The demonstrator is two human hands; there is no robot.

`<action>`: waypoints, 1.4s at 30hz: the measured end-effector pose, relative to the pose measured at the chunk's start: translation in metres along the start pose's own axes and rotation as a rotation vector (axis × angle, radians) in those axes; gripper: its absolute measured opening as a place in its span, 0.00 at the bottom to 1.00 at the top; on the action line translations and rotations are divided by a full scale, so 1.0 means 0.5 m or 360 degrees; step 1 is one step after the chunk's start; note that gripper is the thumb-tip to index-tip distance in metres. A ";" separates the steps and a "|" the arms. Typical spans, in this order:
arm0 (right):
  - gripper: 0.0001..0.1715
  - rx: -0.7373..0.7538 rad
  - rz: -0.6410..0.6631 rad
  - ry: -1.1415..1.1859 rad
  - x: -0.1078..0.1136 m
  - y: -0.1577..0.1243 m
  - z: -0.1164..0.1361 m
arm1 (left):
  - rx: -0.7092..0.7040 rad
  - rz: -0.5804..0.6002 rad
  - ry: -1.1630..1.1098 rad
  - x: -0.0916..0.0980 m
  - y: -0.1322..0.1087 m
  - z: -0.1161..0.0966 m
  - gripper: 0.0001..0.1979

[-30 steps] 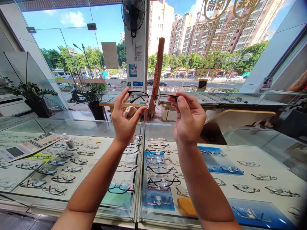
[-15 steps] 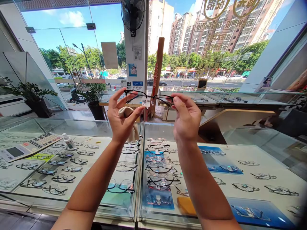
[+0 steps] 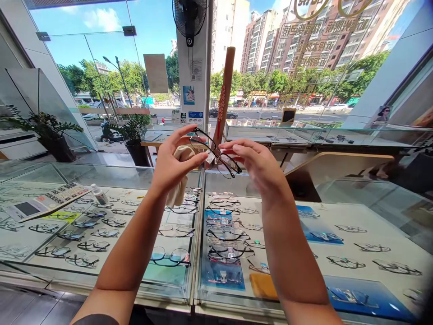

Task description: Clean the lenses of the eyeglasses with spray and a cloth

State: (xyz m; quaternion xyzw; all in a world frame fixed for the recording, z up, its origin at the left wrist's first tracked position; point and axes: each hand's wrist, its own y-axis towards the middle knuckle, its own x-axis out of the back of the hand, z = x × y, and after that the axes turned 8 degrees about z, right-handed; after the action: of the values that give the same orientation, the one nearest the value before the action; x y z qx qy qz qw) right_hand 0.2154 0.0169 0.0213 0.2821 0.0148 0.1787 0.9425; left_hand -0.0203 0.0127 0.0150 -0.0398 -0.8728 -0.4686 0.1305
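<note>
- Left hand [image 3: 176, 160]: thumb and fingertips pinched the black-rimmed eyeglasses [image 3: 226, 164] near one rim; exact contact partly hidden.
- Right hand [image 3: 255, 164]: released and open, fingers relaxed and slightly curled, just beside the far lens, not touching it.
- Eyeglasses: held up, tilted diagonally, above the seam of the glass display counter [image 3: 200, 225], well below the fan. A small white tag [image 3: 210, 157] hung near the bridge.
- Pale cloth [image 3: 181, 155]: bunched behind the left palm, trailing below the hand; its hold could not be told.
- Handling: a rim pinch left the far lens free of fingers, a sound hold for a light frame. The tilt showed the lens face to the window light.
- Below: rows of spectacles [image 3: 176, 231], a small spray bottle [image 3: 99, 194].
</note>
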 end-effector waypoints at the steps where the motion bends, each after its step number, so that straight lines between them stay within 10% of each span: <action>1: 0.08 -0.0064 0.0124 0.0015 0.000 0.000 -0.001 | 0.0040 0.0067 -0.0009 0.004 0.000 -0.003 0.36; 15: 0.14 0.0061 0.0156 0.0015 -0.016 0.014 -0.034 | 0.0010 0.0103 -0.0002 0.007 -0.005 0.002 0.47; 20: 0.08 0.0445 -0.0342 -0.0366 -0.048 0.005 -0.029 | -0.0034 -0.0369 0.0307 -0.014 -0.014 -0.034 0.13; 29: 0.09 0.1013 -0.0508 -0.1116 -0.112 -0.022 -0.019 | 0.0272 -0.0122 -0.0120 -0.055 -0.024 -0.060 0.16; 37: 0.08 0.0971 -0.0359 -0.1250 -0.117 -0.034 0.001 | 0.0245 -0.0159 0.0072 -0.013 -0.014 -0.050 0.16; 42: 0.08 0.0758 -0.0567 -0.0980 -0.096 -0.038 0.022 | 0.0200 0.0166 0.0484 0.035 -0.012 -0.064 0.12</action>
State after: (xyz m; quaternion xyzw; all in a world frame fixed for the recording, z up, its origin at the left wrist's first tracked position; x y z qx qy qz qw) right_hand 0.1781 -0.0204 0.0167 0.5250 -0.1780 -0.0879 0.8276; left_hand -0.0322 -0.0180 0.0314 -0.0053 -0.8674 -0.4063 0.2874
